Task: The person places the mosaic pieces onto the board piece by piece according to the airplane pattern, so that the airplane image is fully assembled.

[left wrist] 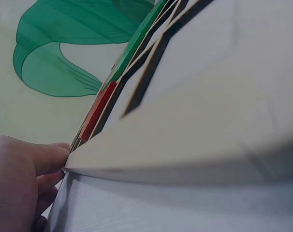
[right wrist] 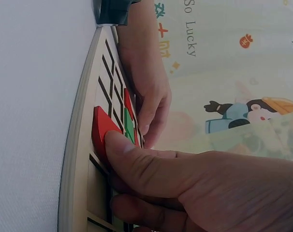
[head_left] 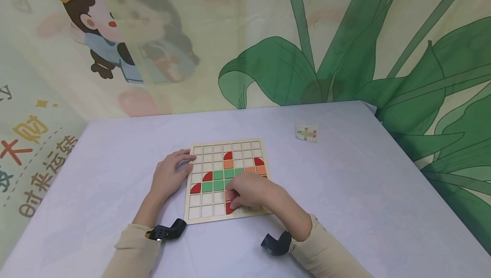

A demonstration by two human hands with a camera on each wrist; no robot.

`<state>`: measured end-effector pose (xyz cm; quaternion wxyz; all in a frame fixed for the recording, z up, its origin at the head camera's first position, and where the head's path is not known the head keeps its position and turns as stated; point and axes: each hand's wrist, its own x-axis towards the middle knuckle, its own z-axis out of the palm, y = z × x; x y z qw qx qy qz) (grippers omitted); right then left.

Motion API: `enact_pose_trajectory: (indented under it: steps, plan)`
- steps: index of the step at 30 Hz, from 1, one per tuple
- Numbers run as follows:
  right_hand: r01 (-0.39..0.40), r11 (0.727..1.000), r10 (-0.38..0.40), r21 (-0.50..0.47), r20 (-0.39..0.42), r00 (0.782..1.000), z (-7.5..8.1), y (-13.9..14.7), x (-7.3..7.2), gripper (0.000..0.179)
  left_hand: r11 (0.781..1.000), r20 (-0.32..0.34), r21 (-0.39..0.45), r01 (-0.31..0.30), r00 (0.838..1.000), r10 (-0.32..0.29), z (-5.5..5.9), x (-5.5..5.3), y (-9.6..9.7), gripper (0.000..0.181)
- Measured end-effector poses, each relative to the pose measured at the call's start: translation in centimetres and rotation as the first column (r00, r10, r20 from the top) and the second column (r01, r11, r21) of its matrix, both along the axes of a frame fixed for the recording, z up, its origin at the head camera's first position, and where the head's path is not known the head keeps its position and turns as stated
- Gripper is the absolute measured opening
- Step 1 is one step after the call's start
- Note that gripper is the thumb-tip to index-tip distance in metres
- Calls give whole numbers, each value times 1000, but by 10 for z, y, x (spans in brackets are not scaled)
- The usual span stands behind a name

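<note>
A wooden grid board (head_left: 207, 213) lies on the table, set with green squares (head_left: 218, 175), orange squares and red quarter-round pieces. My right hand (head_left: 249, 189) is over its near half. Thumb and curled fingers pinch a red quarter-round piece (right wrist: 102, 130) at a cell by the near edge, the piece slightly tilted in the right wrist view. The fingertips are partly hidden behind the thumb. My left hand (head_left: 168, 175) rests at the board's left edge, fingers loosely extended, their tips touching the rim in the left wrist view (left wrist: 35, 176).
A small card (head_left: 307, 133) with a printed grid pattern lies at the back right of the white-covered table (head_left: 345, 184). Dark wrist cameras sit on both forearms. A printed curtain (head_left: 184, 94) hangs behind the table.
</note>
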<state>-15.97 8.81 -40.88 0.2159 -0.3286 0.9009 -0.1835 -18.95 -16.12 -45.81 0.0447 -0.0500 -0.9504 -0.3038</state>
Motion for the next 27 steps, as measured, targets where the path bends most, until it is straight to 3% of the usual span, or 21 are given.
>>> enact_pose_trajectory:
  steps: [11, 21, 27]
  plan:
    - [-7, 1000, 7, -8, 20, 1000, -1, 2, -1, 21, 1000, -1, 5, -2, 1000, 2, -1, 0, 0, 31]
    - [-102, 994, 105, -51, 72, 992, 6, 6, -3, 12, 1000, 5, -5, -6, 1000, 6, 0, 1, 0, 31]
    - [-157, 985, 162, -65, 70, 984, 6, 6, -6, 16, 1000, 2, -6, 0, 1000, 0, 2, 1, 0, 30]
